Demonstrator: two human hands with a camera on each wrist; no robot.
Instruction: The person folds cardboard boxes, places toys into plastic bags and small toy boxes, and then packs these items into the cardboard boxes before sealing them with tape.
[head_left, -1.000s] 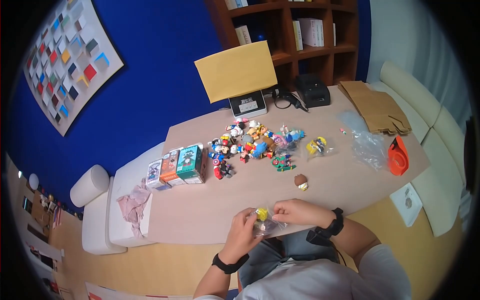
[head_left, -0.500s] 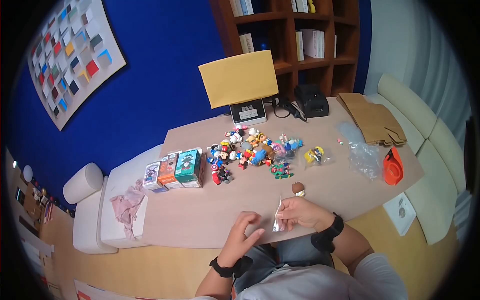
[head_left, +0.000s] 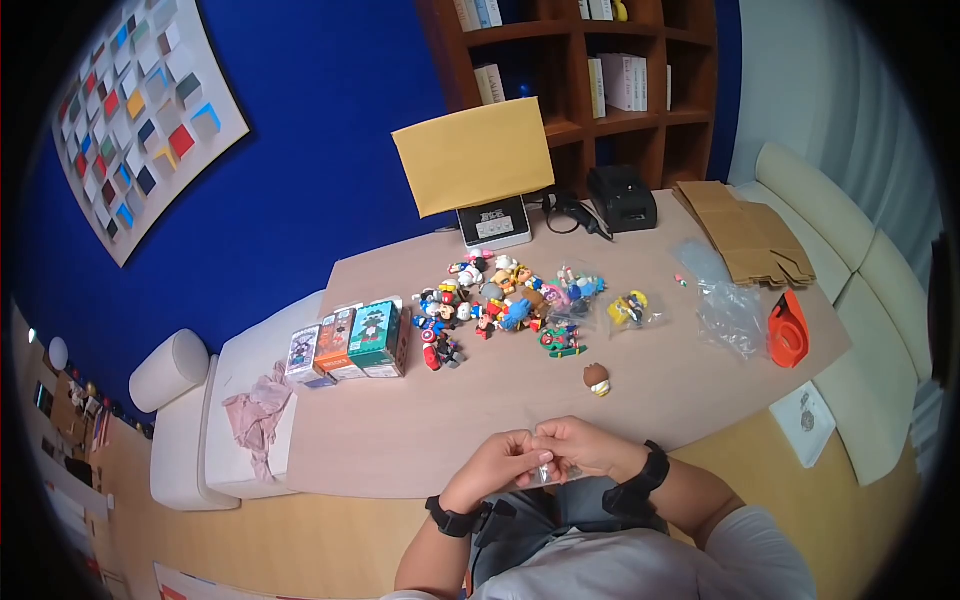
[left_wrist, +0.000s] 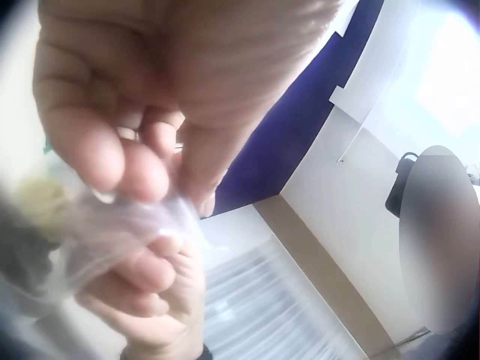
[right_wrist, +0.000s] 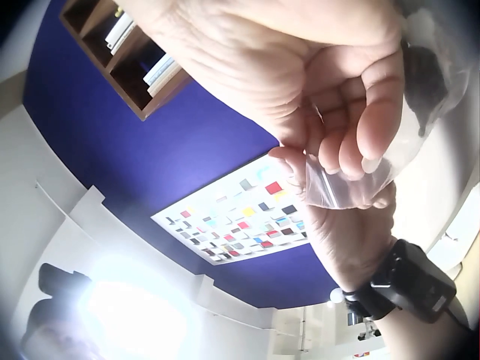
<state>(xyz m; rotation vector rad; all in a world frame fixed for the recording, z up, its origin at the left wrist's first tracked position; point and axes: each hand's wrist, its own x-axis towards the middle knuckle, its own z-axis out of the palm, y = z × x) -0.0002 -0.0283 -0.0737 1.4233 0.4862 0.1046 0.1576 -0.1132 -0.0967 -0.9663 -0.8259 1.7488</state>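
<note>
Both hands meet at the table's near edge in the head view, fingertips together on a clear plastic bag [head_left: 541,476]. My left hand [head_left: 503,463] pinches the bag's edge between thumb and fingers, and my right hand [head_left: 588,446] grips it right alongside. Most of the bag is hidden by the hands from above. The left wrist view shows the crinkled plastic [left_wrist: 112,232] with a blurred yellow shape inside. In the right wrist view a dark shape shows through the bag [right_wrist: 349,189]. Beyond the right hand a brown-haired toy figure [head_left: 597,379] lies on the table.
A heap of small toy figures [head_left: 515,315] covers the table's middle, with a bagged yellow figure [head_left: 630,311] to its right. Toy boxes [head_left: 375,338] stand left. At right are loose plastic bags [head_left: 730,318], an orange object [head_left: 788,332] and flat brown paper bags [head_left: 745,235].
Half a second ago the right hand alone held the bag upright, with the left hand apart, fingers spread. Now the hands have come together and both pinch the bag, nearer the body.
</note>
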